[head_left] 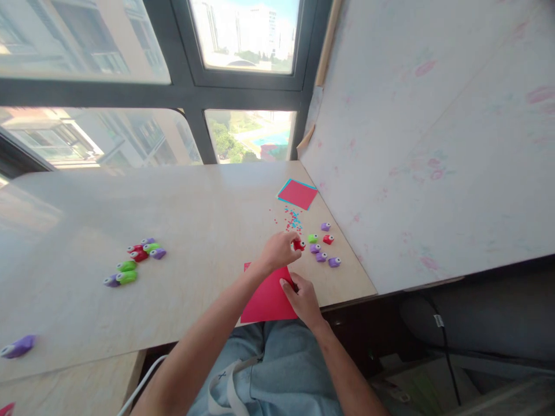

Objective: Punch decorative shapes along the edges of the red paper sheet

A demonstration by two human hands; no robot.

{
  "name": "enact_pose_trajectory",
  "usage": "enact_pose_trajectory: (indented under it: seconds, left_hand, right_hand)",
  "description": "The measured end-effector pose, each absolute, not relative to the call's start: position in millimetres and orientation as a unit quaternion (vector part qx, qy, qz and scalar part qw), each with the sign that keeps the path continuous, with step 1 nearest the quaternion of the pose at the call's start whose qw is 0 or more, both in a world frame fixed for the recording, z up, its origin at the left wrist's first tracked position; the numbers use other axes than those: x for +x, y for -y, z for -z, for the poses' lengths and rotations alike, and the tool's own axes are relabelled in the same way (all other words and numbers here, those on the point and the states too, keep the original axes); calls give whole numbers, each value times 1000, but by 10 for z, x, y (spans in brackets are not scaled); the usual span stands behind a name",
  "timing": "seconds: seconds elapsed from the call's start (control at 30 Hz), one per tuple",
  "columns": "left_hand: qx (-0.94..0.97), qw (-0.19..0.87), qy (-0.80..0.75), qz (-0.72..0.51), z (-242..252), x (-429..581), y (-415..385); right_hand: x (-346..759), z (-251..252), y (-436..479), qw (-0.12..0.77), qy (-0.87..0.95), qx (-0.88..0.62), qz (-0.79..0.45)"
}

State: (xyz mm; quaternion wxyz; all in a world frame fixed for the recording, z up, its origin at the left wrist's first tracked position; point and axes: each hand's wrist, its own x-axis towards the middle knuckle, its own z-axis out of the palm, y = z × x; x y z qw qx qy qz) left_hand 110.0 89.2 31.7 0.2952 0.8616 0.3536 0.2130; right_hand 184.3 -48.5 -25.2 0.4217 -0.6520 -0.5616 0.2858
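Observation:
My left hand (280, 252) is closed, with thumb and fingers pinching a small red craft punch (299, 245) above the table. Below it, my right hand (304, 299) grips the right edge of a sheet of red paper (269, 297), thumb on top. That sheet lies at the table's front edge, partly over my lap, and my left forearm covers some of it. Just right of my left hand stand several more punches, among them a green punch (313, 238), a red punch (328, 239) and a purple punch (334, 262).
Red and blue paper bits (293, 221) lie scattered beyond my hands. Behind them is a paper stack (298, 194) with red on top. More punches (139, 254) cluster at the left, and a lone purple punch (19, 346) sits far left. A papered wall (416, 144) bounds the right.

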Motion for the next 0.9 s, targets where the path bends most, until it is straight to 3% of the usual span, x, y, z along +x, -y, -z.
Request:
enact_pose_trajectory:
  seconds: [0.17,0.57,0.9]
  left_hand:
    - [908,233,-324,-126,-144,1429,-988]
    - [904,251,-317,-139,32,1506,-1088]
    - [825,312,-342,-323,-94,829,-1143]
  right_hand:
    - [1834,255,496,422,555,-656,-288]
    - [1847,263,509,411,566,-651,-296]
    - [1843,223,485,406,556,-659,-302]
